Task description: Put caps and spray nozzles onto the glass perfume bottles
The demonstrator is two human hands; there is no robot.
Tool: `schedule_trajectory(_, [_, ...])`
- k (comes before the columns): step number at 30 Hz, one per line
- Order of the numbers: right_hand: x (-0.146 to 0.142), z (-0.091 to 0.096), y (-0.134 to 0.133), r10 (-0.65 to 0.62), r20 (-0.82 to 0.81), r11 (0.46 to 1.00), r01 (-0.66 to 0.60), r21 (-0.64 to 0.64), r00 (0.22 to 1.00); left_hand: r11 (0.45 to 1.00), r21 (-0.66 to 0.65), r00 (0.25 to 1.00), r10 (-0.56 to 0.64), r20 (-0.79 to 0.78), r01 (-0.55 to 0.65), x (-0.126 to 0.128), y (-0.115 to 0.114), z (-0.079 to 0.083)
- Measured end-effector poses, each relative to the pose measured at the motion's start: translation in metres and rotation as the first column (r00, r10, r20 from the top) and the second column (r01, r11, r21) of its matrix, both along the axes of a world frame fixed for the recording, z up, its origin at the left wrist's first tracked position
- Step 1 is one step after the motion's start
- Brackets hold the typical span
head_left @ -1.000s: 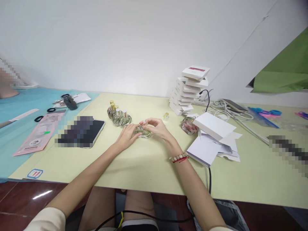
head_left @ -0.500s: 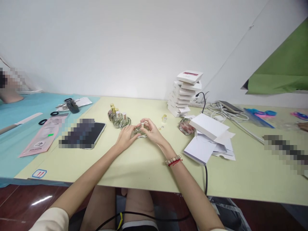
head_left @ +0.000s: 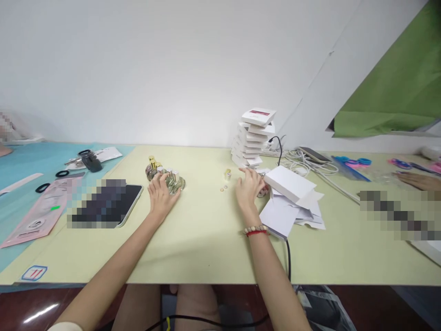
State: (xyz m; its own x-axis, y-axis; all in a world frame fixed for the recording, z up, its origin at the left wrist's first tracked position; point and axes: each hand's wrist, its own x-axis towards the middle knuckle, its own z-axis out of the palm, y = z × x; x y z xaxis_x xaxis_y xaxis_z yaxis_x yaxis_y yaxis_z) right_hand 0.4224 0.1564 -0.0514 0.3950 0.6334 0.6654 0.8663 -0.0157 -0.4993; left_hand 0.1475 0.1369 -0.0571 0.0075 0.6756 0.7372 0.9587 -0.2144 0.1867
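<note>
Silver- and gold-capped round glass bottles (head_left: 150,172) stand close together in a slanting row at the left centre of the table. My left hand (head_left: 161,195) is at the near end of this row, its fingers and thumb around a silver-capped glass bottle (head_left: 176,184). My right hand (head_left: 248,186) is raised over the table with fingers apart and bent forward. It is beside a round, clear item with pinkish contents (head_left: 263,190), which it partly hides. Left of that hand stands a small gold-topped clear piece (head_left: 228,174), with two tiny discs (head_left: 223,188) near it.
White boxes (head_left: 253,138) are stacked by the wall. Opened white boxes (head_left: 291,188) lie to the right, near white cables (head_left: 306,165) and scissors (head_left: 358,162). At left are a dark tablet-like device (head_left: 129,202), a pink packet (head_left: 44,211) and a dark jar (head_left: 90,161). Another person's hand (head_left: 418,180) is far right.
My hands have parted from the bottle they both held at the centre. My left hand moved left to the row; my right moved right toward the pinkish item. The view shifted slightly.
</note>
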Motion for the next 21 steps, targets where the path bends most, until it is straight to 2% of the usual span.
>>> schedule_trajectory(2, [0.007,-0.003,-0.002,-0.142,0.089,0.989,0.145,-0.023,0.986,1.000,-0.003,1.000,-0.020,0.005,0.020,0.000,0.002,-0.002])
schedule_trajectory(4, [0.009,-0.005,-0.004,-0.231,0.146,0.969,0.241,-0.050,0.962,0.999,0.011,0.999,-0.048,0.009,0.048,0.001,0.003,-0.003])
schedule_trajectory(8, [0.005,0.001,-0.008,-0.285,0.140,0.942,0.304,-0.143,0.948,0.970,0.165,0.982,-0.185,0.025,0.179,0.000,-0.002,0.000])
schedule_trajectory(11, [0.003,0.007,-0.010,-0.255,0.033,0.961,0.257,-0.101,0.966,0.908,0.270,0.944,-0.330,-0.005,0.319,0.003,-0.010,0.007])
schedule_trajectory(14, [0.003,0.007,-0.009,-0.159,-0.028,0.987,0.159,-0.027,0.987,0.869,0.284,0.910,-0.414,-0.036,0.406,0.009,-0.018,0.011])
schedule_trajectory(17, [0.006,0.002,-0.005,-0.122,-0.052,0.993,0.122,0.000,0.991,0.857,0.252,0.891,-0.451,-0.056,0.449,0.014,-0.021,0.011])
schedule_trajectory(21, [0.008,-0.009,0.002,-0.039,-0.173,0.999,0.043,0.018,0.984,0.860,0.205,0.883,-0.465,-0.058,0.466,0.015,-0.022,0.009])
